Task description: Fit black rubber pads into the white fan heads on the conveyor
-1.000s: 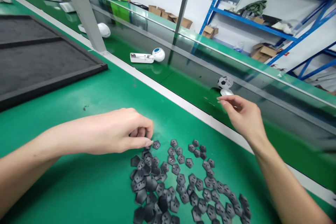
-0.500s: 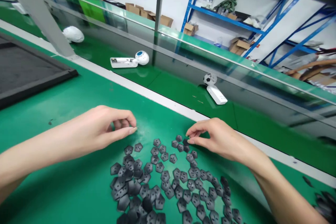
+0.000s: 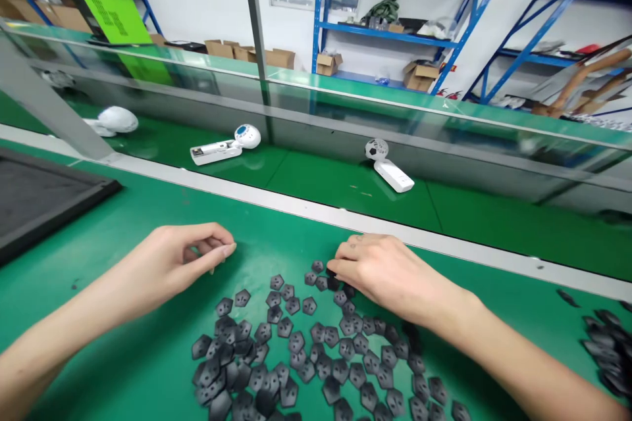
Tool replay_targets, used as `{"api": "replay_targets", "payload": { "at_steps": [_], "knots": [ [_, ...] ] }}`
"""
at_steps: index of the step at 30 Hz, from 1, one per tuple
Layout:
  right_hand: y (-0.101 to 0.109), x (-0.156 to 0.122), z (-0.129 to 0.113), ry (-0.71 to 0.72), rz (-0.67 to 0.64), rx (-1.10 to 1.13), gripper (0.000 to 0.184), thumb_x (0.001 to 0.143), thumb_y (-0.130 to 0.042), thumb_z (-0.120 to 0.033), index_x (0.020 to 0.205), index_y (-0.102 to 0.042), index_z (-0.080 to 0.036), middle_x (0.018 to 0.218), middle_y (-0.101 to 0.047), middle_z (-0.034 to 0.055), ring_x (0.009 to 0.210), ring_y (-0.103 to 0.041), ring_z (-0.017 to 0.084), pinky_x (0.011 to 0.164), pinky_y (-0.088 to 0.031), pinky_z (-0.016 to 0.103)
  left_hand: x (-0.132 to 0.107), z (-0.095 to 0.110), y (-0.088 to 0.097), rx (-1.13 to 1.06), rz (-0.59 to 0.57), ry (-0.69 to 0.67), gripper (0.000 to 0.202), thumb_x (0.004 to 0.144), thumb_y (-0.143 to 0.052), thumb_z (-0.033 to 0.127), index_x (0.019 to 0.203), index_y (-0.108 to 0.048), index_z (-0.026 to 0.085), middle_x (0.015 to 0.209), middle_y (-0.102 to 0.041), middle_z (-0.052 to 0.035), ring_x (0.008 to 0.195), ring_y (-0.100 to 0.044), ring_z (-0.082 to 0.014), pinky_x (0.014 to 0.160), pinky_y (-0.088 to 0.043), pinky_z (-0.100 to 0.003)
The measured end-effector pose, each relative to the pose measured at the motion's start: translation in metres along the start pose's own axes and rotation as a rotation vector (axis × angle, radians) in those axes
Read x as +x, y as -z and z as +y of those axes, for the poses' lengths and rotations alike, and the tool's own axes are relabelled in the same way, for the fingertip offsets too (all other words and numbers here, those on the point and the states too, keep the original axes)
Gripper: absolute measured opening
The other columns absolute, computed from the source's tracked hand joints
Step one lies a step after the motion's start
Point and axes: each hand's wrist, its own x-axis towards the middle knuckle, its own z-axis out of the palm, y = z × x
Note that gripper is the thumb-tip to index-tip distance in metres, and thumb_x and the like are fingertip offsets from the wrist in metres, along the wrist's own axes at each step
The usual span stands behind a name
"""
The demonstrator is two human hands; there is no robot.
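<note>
Several small black pentagon-shaped pieces (image 3: 306, 342) lie scattered in a pile on the green table top (image 3: 148, 210). My left hand (image 3: 172, 263) hovers just left of the pile with its fingers curled into a loose pinch; whatever is inside is hidden. My right hand (image 3: 380, 273) rests palm down on the pile's far edge, fingertips pressed together on one of the black pieces. On the conveyor belt (image 3: 320, 177) beyond lies a white handle with a football-patterned head (image 3: 388, 168).
A second white device with a blue-faced head (image 3: 222, 145) and a third white one (image 3: 111, 122) lie further left on the belt. A dark foam tray (image 3: 39, 200) sits at the left. More black pieces (image 3: 607, 342) are at the right edge. A grey post (image 3: 44, 105) stands at the left.
My right hand came back from the football-headed device on the belt and dropped onto the pile. My left hand lifted slightly off the pieces, still curled. The view swung to the right.
</note>
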Motion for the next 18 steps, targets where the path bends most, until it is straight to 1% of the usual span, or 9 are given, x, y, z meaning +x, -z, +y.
{"api": "replay_targets", "payload": {
  "at_steps": [3, 6, 7, 9, 11, 13, 15, 16, 18],
  "knots": [
    [-0.009, 0.003, -0.002, 0.114, 0.056, -0.132, 0.014, 0.103, -0.064, -0.006, 0.096, -0.074, -0.013, 0.090, -0.073, 0.0088, 0.082, -0.068, 0.024, 0.068, -0.043, 0.036, 0.015, -0.007, 0.008, -0.089, -0.081, 0.094, 0.041, 0.089, -0.066, 0.065, 0.086, -0.077, 0.026, 0.074, -0.075, -0.0028, 0.065, -0.069, -0.0221, 0.061, -0.054, -0.027],
    [-0.008, 0.006, -0.004, 0.125, 0.109, -0.171, 0.019, 0.098, -0.062, -0.001, 0.088, -0.071, -0.014, 0.081, -0.069, 0.0067, 0.074, -0.066, 0.023, 0.061, -0.039, 0.036, 0.048, -0.017, 0.020, -0.135, -0.034, 0.120, 0.049, 0.081, -0.069, 0.072, 0.086, -0.075, 0.024, 0.077, -0.076, -0.0064, 0.071, -0.072, -0.0263, 0.066, -0.060, -0.033],
    [-0.006, 0.005, -0.003, 0.100, 0.105, -0.163, 0.021, 0.096, -0.062, 0.002, 0.086, -0.070, -0.015, 0.078, -0.067, 0.0053, 0.071, -0.065, 0.023, 0.059, -0.036, 0.036, 0.063, -0.019, 0.024, -0.138, 0.009, 0.117, 0.050, 0.080, -0.069, 0.072, 0.087, -0.074, 0.023, 0.081, -0.077, -0.0079, 0.075, -0.073, -0.0278, 0.070, -0.061, -0.035],
    [0.002, 0.003, -0.001, 0.010, 0.057, -0.140, 0.025, 0.089, -0.064, 0.006, 0.080, -0.069, -0.017, 0.073, -0.066, 0.0034, 0.065, -0.065, 0.022, 0.056, -0.031, 0.036, 0.098, -0.020, 0.028, -0.086, 0.151, 0.105, 0.049, 0.080, -0.067, 0.067, 0.096, -0.073, 0.021, 0.093, -0.078, -0.0108, 0.088, -0.075, -0.0306, 0.081, -0.062, -0.039],
    [0.009, -0.002, 0.001, -0.103, -0.012, -0.134, 0.028, 0.081, -0.064, 0.009, 0.075, -0.067, -0.018, 0.071, -0.067, 0.0039, 0.062, -0.065, 0.022, 0.054, -0.026, 0.037, 0.136, -0.020, 0.028, 0.015, 0.294, 0.099, 0.051, 0.081, -0.063, 0.059, 0.111, -0.071, 0.018, 0.110, -0.078, -0.0142, 0.102, -0.074, -0.0326, 0.093, -0.060, -0.042],
    [0.013, -0.005, 0.003, -0.178, -0.041, -0.153, 0.029, 0.075, -0.063, 0.011, 0.074, -0.068, -0.018, 0.072, -0.070, 0.0064, 0.062, -0.066, 0.023, 0.054, -0.023, 0.037, 0.174, -0.019, 0.025, 0.090, 0.374, 0.100, 0.063, 0.080, -0.063, 0.053, 0.129, -0.065, 0.015, 0.129, -0.073, -0.0192, 0.117, -0.070, -0.0349, 0.102, -0.055, -0.043],
    [0.014, -0.006, 0.004, -0.204, -0.052, -0.163, 0.029, 0.072, -0.061, 0.012, 0.075, -0.069, -0.017, 0.073, -0.071, 0.0082, 0.063, -0.066, 0.024, 0.054, -0.022, 0.037, 0.207, -0.018, 0.020, 0.104, 0.367, 0.102, 0.076, 0.074, -0.069, 0.051, 0.139, -0.060, 0.012, 0.141, -0.067, -0.0234, 0.128, -0.066, -0.0386, 0.105, -0.052, -0.043],
    [0.015, -0.005, 0.005, -0.212, -0.064, -0.159, 0.029, 0.073, -0.060, 0.011, 0.075, -0.069, -0.017, 0.073, -0.071, 0.0082, 0.062, -0.065, 0.023, 0.053, -0.022, 0.037, 0.220, -0.018, 0.018, 0.100, 0.342, 0.103, 0.080, 0.069, -0.074, 0.050, 0.138, -0.061, 0.012, 0.140, -0.067, -0.0240, 0.129, -0.065, -0.0406, 0.104, -0.053, -0.043],
    [0.014, -0.003, 0.007, -0.230, -0.091, -0.131, 0.028, 0.078, -0.060, 0.010, 0.074, -0.070, -0.016, 0.073, -0.070, 0.0079, 0.061, -0.063, 0.022, 0.053, -0.020, 0.037, 0.242, -0.016, 0.017, 0.092, 0.272, 0.095, 0.078, 0.057, -0.083, 0.048, 0.126, -0.069, 0.014, 0.125, -0.075, -0.0215, 0.121, -0.069, -0.0432, 0.098, -0.055, -0.041]
  ]
}}
